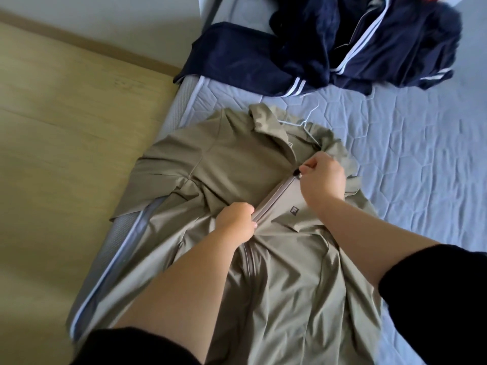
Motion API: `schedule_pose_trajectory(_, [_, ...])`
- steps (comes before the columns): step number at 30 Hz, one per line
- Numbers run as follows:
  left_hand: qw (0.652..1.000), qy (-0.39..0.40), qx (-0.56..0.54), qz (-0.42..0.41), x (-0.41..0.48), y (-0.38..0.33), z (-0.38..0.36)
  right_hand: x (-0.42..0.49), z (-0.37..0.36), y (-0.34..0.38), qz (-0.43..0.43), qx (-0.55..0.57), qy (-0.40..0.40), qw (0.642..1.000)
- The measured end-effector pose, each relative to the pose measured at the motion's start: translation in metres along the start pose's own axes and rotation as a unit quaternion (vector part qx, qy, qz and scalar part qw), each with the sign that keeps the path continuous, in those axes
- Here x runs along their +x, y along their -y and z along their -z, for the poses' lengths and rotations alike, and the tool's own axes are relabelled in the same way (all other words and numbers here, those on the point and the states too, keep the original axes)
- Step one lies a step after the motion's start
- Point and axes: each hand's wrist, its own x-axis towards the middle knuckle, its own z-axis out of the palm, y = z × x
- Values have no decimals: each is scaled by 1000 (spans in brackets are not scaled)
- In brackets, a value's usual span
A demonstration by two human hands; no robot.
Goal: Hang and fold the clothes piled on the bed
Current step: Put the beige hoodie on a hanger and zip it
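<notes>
While the bed (pixel 411 143) fills most of the view with its pale quilted cover, a khaki jacket (pixel 237 159) lies spread front-up across its near edge, collar toward 12 o'clock, one sleeve draped over the mattress side at 9 o'clock. At 1 o'clock, well apart from it, sits the navy pile (pixel 342 43) of striped clothes not yet sorted. A thin wire hanger (pixel 307 121) is already inside the jacket, its hook poking out past the collar. The left hand (pixel 237 219) pinches the fabric beside the zipper (pixel 274 198) to hold it taut, grip closed on the cloth. The right hand (pixel 322 180) has a narrow grip on the zipper pull (pixel 297 173), near the collar. Judging by this, the step is zipping the jacket on its hanger; next would be lifting it by the hook.
</notes>
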Motion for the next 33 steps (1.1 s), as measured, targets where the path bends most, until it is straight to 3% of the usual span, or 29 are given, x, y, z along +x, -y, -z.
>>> schedule_pose_trajectory(4, [1000, -19, -4, 10, -5, 6, -2, -5, 2, 7, 35, 12, 75, 997])
schedule_pose_trajectory(9, [978, -146, -134, -63, -5, -16, 17, -8, 12, 13, 48, 40, 102, 993])
schedule_pose_trajectory(12, [971, -181, -139, -71, 2, -30, 32, -14, 16, 15, 57, 50, 114, 991])
schedule_pose_trajectory(17, [995, -84, -6, -61, 0, -22, 32, -23, 23, 5, 43, -9, 101, 994])
schedule_pose_trajectory(21, [999, -37, 12, -23, -9, -13, 30, -28, 21, -1, 21, -19, 74, 997])
schedule_pose_trajectory(26, [999, -10, 47, 9, -14, 9, 24, -5, 38, -5, -14, -8, -31, 999])
schedule_pose_trajectory(33, [994, 36, 61, 85, -11, 17, 10, -11, 15, -1, 66, -12, 59, 996])
